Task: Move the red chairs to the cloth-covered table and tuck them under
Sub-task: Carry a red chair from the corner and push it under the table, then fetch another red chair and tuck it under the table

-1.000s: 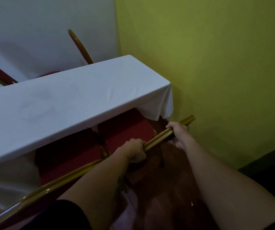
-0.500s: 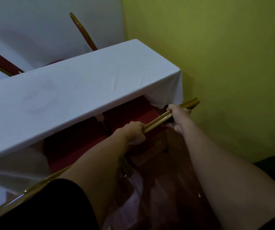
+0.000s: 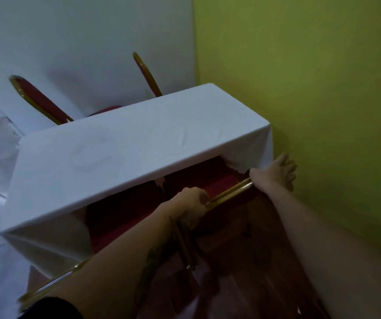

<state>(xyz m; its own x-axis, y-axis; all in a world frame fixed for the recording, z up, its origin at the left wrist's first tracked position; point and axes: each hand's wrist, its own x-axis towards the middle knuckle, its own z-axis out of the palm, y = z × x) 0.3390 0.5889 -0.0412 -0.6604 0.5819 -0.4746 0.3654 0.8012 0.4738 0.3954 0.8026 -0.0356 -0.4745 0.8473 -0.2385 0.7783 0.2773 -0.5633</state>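
Left hand (image 3: 193, 203) clenched around gold top rail (image 3: 229, 194) of near red chair (image 3: 210, 180); seat tucked under white cloth-covered counter (image 3: 120, 157). Right hand (image 3: 277, 172) released, fingers spread, off the rail beside hanging cloth corner. Two more red chairs (image 3: 40, 102) beyond far edge, backs tilted against white wall. Green wall (image 3: 311, 88) at right.

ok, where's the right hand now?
In the head view, the right hand is open at right of centre, off the gold chair rail, beside the tablecloth corner near the green wall.
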